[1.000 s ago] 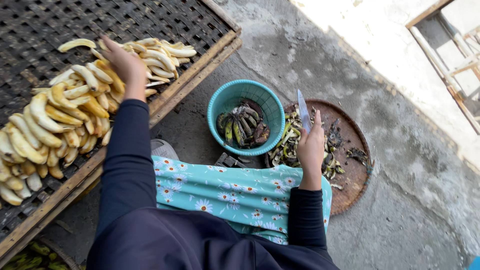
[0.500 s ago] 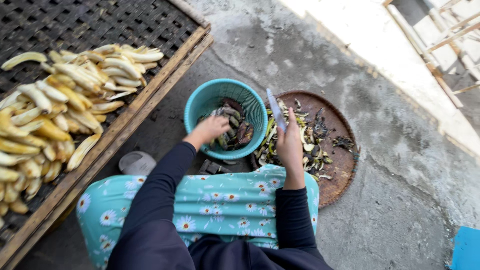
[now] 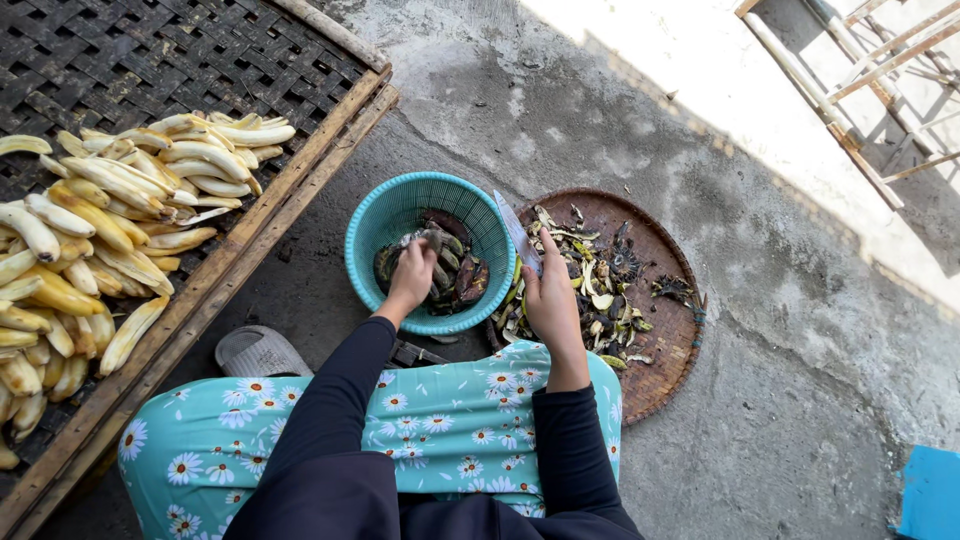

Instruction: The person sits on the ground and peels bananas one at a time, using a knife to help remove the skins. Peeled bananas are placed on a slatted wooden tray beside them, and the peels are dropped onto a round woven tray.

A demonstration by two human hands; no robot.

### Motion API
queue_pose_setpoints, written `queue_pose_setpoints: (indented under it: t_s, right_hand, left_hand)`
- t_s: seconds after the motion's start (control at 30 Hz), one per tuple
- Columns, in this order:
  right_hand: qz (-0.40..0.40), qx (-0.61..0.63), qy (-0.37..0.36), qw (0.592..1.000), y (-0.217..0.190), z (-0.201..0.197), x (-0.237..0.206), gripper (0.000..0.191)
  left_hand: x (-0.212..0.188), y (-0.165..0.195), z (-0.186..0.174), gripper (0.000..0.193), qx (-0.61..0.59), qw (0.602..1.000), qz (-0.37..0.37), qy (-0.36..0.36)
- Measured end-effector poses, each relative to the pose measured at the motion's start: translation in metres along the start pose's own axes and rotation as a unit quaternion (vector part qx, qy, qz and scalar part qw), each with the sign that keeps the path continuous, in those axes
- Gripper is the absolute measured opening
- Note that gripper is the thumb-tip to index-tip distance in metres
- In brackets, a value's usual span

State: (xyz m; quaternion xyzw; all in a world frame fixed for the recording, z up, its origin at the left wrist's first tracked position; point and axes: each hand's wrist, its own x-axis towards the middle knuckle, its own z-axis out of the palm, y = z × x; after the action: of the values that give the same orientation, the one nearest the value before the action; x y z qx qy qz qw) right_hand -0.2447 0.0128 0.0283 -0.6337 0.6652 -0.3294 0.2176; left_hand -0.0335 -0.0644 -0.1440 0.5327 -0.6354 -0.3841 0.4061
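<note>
My left hand (image 3: pixel 412 275) reaches into a teal plastic basket (image 3: pixel 385 215) and its fingers close on a dark-skinned banana (image 3: pixel 432 240) among several others there. My right hand (image 3: pixel 550 290) grips a knife (image 3: pixel 518 232), blade pointing up and away, between the basket and a round woven tray (image 3: pixel 660 375) strewn with banana peels (image 3: pixel 600 290). On the left, a dark woven drying rack (image 3: pixel 150 60) with a wooden frame carries a heap of peeled yellow bananas (image 3: pixel 110 220).
My knees, in a teal daisy-print cloth (image 3: pixel 430 425), fill the near foreground. A grey sandal (image 3: pixel 262 352) lies by the rack's frame. Rough concrete ground (image 3: pixel 780 300) spreads right; wooden furniture legs (image 3: pixel 850 90) stand at top right, a blue object (image 3: pixel 930 490) at bottom right.
My left hand has left the peeled bananas on the rack and swung right into the teal basket, where it now closes on a dark banana. The right hand keeps the knife.
</note>
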Motion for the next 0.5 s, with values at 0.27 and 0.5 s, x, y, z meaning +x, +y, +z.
queue_pose_setpoints:
  t_s: [0.27, 0.5]
  right_hand:
    - [-0.001, 0.216, -0.043, 0.975, 0.011, 0.017, 0.003, 0.061]
    - [-0.04, 0.351, -0.11, 0.929, -0.018, 0.017, -0.01, 0.059]
  left_hand:
    - [0.026, 0.072, -0.028, 0.041, -0.082, 0.992, -0.075, 0.068]
    - [-0.018, 0.158, -0.087, 0.037, 0.31, 0.894, 0.305, 0.106]
